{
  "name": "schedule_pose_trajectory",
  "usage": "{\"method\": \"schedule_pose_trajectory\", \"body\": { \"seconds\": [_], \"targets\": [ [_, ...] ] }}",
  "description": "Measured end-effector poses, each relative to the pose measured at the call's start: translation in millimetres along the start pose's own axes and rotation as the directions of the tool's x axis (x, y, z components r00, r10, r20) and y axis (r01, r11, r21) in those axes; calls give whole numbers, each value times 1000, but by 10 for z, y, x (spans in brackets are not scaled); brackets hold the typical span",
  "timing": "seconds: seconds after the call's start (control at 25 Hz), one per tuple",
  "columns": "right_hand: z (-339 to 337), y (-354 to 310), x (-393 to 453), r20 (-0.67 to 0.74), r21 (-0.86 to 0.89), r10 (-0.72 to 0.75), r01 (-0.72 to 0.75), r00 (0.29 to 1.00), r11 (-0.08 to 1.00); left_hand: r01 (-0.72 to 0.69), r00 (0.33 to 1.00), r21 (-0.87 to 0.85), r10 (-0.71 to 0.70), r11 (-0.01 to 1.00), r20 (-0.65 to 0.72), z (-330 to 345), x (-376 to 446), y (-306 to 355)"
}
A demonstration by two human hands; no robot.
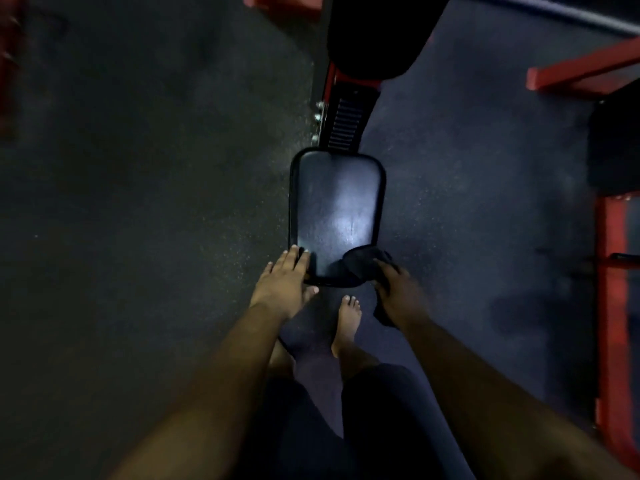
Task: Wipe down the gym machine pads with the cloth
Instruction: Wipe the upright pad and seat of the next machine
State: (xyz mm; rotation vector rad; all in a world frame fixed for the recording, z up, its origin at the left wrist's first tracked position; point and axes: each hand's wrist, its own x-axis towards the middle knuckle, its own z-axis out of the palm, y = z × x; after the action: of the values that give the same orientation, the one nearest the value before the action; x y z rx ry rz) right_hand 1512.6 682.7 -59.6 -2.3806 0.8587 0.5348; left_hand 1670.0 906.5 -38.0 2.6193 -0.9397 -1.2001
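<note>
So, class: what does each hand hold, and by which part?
The right hand grips the dark cloth around its bunched middle, at the pad's near right corner. The left hand holds nothing; it rests flat on the near left corner.

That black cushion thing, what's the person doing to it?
The person is cleaning a gym machine. Their right hand grips a dark cloth against the near corner of the black seat pad. Their left hand rests flat on the pad's other near corner, fingers straight. A second black pad sits farther up the red frame. The person stands barefoot on the dark floor.
</note>
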Motion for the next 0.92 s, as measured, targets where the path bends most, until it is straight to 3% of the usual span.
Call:
{"method": "schedule_pose_trajectory", "body": {
  "seconds": [0.24,0.48,0.68,0.92],
  "targets": [
    [-812,-1134,-675,-201,228,36,11,979,974,-74,994,70,79,995,-74,-1142,-883,96],
    [-1495,-1937,-741,-382,334,83,54,920,941,-171,960,218,212,961,-182,-2183,-1095,212],
    [-2007,-2329,-483,-546,438,121,159,829,885,-283,865,359,398,890,-305,-3074,-931,454],
    [-2500,-2638,-217,-613,597,273,208,742,775,-332,763,488,534,807,-364,-4042,-742,682]
  ]
}}
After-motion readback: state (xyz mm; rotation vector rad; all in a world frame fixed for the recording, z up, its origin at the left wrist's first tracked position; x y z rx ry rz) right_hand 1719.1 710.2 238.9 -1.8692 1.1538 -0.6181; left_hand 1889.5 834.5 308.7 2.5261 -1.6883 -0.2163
